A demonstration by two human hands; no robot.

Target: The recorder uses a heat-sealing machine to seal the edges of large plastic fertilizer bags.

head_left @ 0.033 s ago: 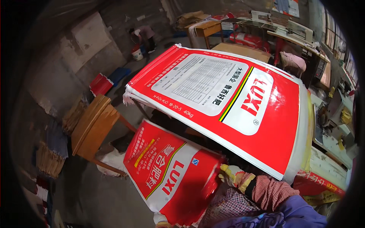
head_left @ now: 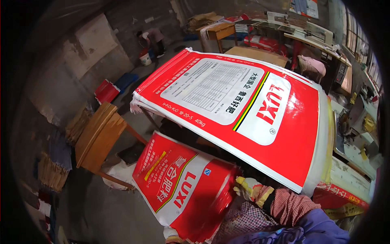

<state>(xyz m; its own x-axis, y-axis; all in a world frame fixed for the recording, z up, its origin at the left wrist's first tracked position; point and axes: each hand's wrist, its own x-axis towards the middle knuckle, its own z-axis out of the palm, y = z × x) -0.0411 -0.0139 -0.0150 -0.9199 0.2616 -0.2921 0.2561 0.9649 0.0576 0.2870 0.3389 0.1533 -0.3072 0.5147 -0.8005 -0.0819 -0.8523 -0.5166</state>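
My gloved right hand [head_left: 248, 188] pinches the lower sack [head_left: 185, 185]; my left hand is hidden. Above it, a sack stack [head_left: 243, 110] covers the worktop. Left: wooden chair [head_left: 99, 136], concrete floor [head_left: 101, 211].

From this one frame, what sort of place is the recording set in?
Most likely a workshop or small factory that makes or handles woven sacks. A stack of large red-and-white printed sacks lies on a worktable, a gloved hand holds another red sack, and bundles sit on the bare concrete floor.
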